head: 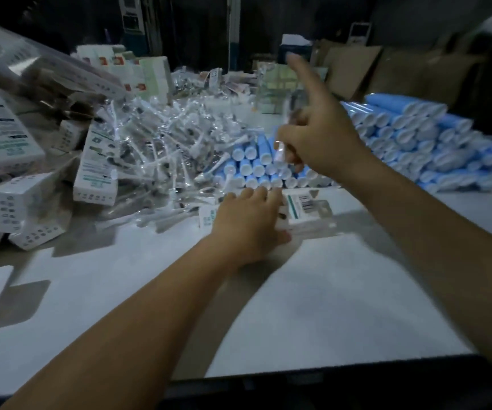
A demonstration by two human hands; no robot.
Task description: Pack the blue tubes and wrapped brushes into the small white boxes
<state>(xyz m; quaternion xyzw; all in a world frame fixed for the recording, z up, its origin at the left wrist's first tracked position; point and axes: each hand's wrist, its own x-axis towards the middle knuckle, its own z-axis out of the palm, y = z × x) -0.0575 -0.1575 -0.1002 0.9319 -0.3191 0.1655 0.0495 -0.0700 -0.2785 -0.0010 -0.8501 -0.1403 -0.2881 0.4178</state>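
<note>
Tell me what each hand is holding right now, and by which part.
The right hand pinches a clear-wrapped brush near its lower end, forefinger pointing up. The left hand grips a small white box by its left end on the white table.

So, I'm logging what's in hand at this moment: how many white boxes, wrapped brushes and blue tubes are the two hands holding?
white box: 1, gripped by the left hand
wrapped brush: 1, pinched by the right hand
blue tubes: 0, all lie in piles
Total held: 2
</note>
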